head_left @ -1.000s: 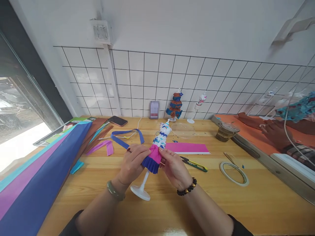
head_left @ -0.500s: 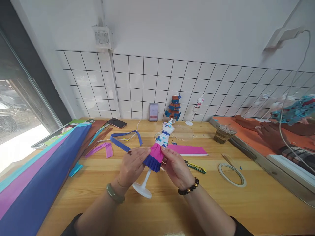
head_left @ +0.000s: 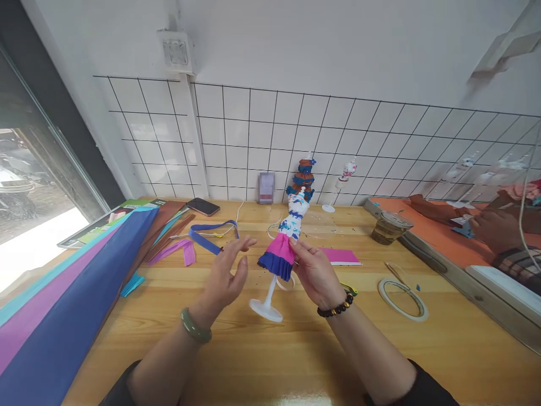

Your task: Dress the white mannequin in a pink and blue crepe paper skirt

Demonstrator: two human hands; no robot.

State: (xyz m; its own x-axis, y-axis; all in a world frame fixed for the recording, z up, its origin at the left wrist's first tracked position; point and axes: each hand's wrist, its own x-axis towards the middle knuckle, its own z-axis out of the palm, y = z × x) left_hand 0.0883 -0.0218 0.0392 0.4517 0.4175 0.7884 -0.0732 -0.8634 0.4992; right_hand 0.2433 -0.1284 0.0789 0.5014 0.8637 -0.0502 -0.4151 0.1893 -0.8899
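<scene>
A miniature dress form [head_left: 290, 225] on a white round-based stand [head_left: 266, 309] leans over the table, its base seemingly lifted. It wears a white bodice with blue patches and a pink skirt [head_left: 276, 247] with a pleated blue hem [head_left: 276, 265]. My right hand [head_left: 316, 270] pinches the skirt at its right side, thumb on the front. Apart from the form, to its left, my left hand [head_left: 226, 276] has its fingers spread with nothing in them. Beyond that hand lies a blue paper strip [head_left: 205, 239]. A cutter knife [head_left: 350, 289] is partly hidden behind my right wrist.
Coloured paper sheets [head_left: 80, 287] cover the table's left side. A pink strip [head_left: 340, 256], a tape roll [head_left: 403, 300] and a plastic cup [head_left: 389, 227] lie to the right. Two more dress forms stand by the wall. Another person's hand [head_left: 490, 231] is over an orange surface at far right.
My left hand has let go of the skirt and moved away to the left, its fingers opening. My right hand keeps hold, and the dress form has shifted up and right.
</scene>
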